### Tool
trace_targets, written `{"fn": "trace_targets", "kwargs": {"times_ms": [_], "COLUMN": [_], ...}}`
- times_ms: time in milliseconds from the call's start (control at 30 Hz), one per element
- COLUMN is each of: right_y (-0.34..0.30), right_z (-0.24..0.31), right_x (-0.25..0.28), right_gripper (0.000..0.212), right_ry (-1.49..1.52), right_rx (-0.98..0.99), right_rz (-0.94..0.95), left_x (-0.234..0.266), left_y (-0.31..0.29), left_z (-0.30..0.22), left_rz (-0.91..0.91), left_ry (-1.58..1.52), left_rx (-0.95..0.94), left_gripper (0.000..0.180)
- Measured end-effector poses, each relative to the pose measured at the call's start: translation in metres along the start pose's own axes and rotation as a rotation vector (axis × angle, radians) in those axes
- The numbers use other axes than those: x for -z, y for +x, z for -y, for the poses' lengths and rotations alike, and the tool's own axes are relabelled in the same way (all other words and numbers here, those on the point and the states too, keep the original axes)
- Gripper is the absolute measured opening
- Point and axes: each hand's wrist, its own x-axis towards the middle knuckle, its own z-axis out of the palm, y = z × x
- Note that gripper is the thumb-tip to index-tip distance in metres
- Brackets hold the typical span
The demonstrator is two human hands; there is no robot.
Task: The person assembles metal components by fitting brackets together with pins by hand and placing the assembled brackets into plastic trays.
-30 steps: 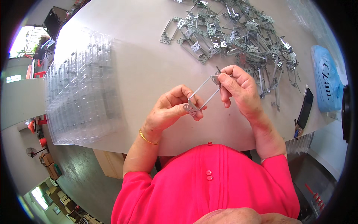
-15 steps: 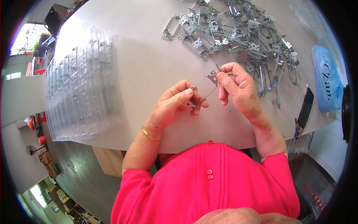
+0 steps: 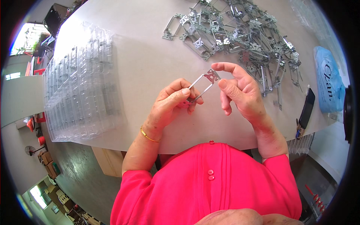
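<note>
Between the thumb and fingers of my left hand [image 3: 174, 97] is one end of a metal bracket frame [image 3: 210, 76]. It has two thin parallel rods joining flat end plates with cut-out holes. The far plate points up and to the right; the near plate is partly covered by my fingers. Just right of that far plate, my right hand [image 3: 242, 92] has its thumb and index finger spread apart, holding nothing. Farther back lies a tangled heap of similar metal bracket frames [image 3: 225, 33].
On the left of the table [image 3: 150, 48] stands a stack of clear plastic trays [image 3: 80, 90]. At the right are a black phone [image 3: 308, 108], some keys [image 3: 299, 131] and a blue plastic bag [image 3: 329, 80]. Clear plastic wrapping [image 3: 311, 18] lies at the far right.
My right thumb and index finger have let go of the frame's far plate and spread apart. My left hand has shifted slightly left, turning the frame so the plate's face shows.
</note>
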Motion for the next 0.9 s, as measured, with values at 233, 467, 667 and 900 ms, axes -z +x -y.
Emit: {"fn": "trace_targets", "kwargs": {"times_ms": [233, 467, 667, 900], "right_y": [-0.0007, -0.0008, -0.0003, 0.0003], "right_z": [-0.0021, -0.0029, -0.0048, -0.0025], "right_x": [0.0007, 0.0013, 0.0018, 0.0021], "right_gripper": [0.045, 0.043, 0.042, 0.041], "right_ry": [0.021, 0.012, 0.030, 0.015], "right_rx": [-0.005, -0.011, -0.016, -0.059], "right_rz": [0.065, 0.080, 0.077, 0.070], "left_x": [0.0018, 0.0008, 0.0008, -0.0011], "left_y": [-0.0007, -0.0028, -0.0046, -0.0057], "left_z": [0.0011, -0.0019, -0.0040, -0.0086], "left_rz": [0.008, 0.006, 0.015, -0.012], "left_ry": [0.048, 0.065, 0.077, 0.316], "left_rx": [-0.005, 0.001, -0.004, -0.066], "left_gripper": [0.023, 0.021, 0.021, 0.020]}}
